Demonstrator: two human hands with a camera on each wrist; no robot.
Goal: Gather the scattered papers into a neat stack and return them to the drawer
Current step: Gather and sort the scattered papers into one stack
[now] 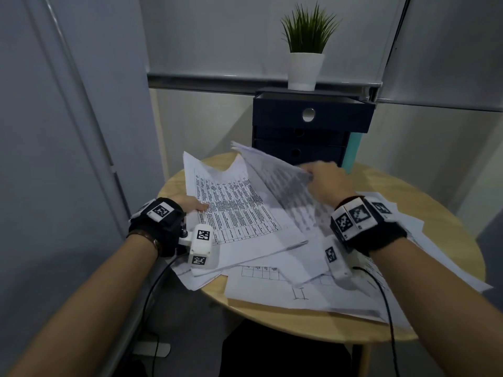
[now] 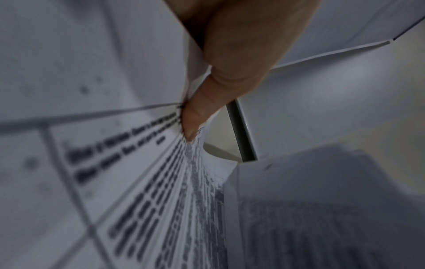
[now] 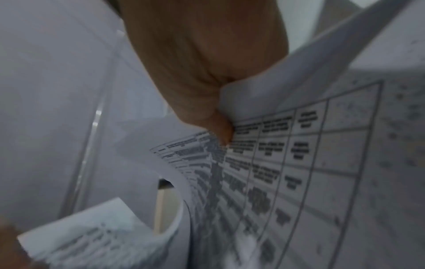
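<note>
— Papers (image 1: 285,292) lie in a mess below both wrists on the round table (image 1: 313,325). Why hold some up?

— The left hand (image 1: 190,204) pinches the printed sheets (image 1: 234,210); the right hand (image 1: 325,180) pinches a lifted sheet (image 1: 275,180) (blurry), maybe to join them. Beyond it waits the open drawer (image 1: 313,115).

Papers (image 1: 272,281) covering most of counter (image 1: 313,325), leaving bare strip along near edge. Drawer unit (image 1: 304,131) blocking counter's far side, top drawer (image 1: 313,115) jutting forward over it. Potted plant (image 1: 306,47) occupying unit's top. Lifted sheets (image 1: 272,175) fanning across path toward drawers.
</note>
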